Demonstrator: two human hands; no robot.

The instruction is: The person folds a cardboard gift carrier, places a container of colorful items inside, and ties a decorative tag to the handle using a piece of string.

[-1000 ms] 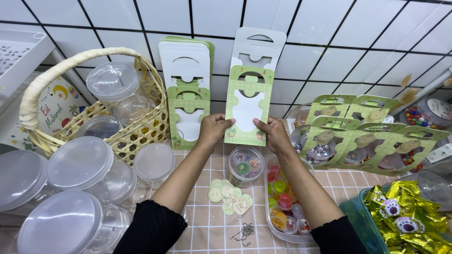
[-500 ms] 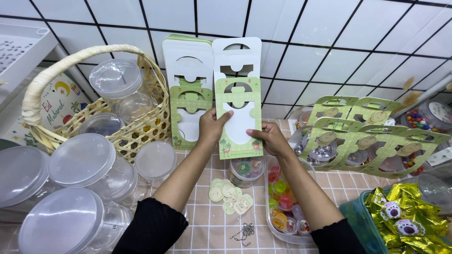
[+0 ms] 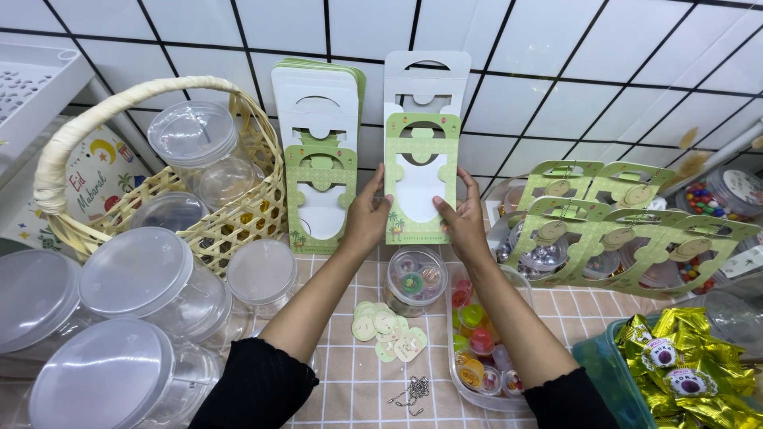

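At far left I see clear plastic jars with lids (image 3: 131, 274) crowding the tabletop (image 3: 358, 389), and behind them a woven basket (image 3: 230, 222) holding more jars. Leaning on the tiled wall is a stack of green and white card sleeves (image 3: 318, 159), just left of the piece in hand.

My left hand (image 3: 367, 213) pinches the lower left edge of the green card sleeve (image 3: 421, 143), thumb in front, its grip closed on the card. My right hand (image 3: 462, 218) clamps the lower right edge the same way, fingers closed on it. The sleeve stands upright, its long axis vertical, raised above and ahead of both hands, its face towards me and its top against the wall. Both hands are equally close, one per side.

Directly below the sleeve sits a small clear jar of sweets (image 3: 415, 278), between my wrists. Round paper tags (image 3: 389, 334) lie on the tabletop nearer me. To the right stand finished jars in green sleeves (image 3: 604, 230), then a tub of gold-wrapped sweets (image 3: 691, 357).
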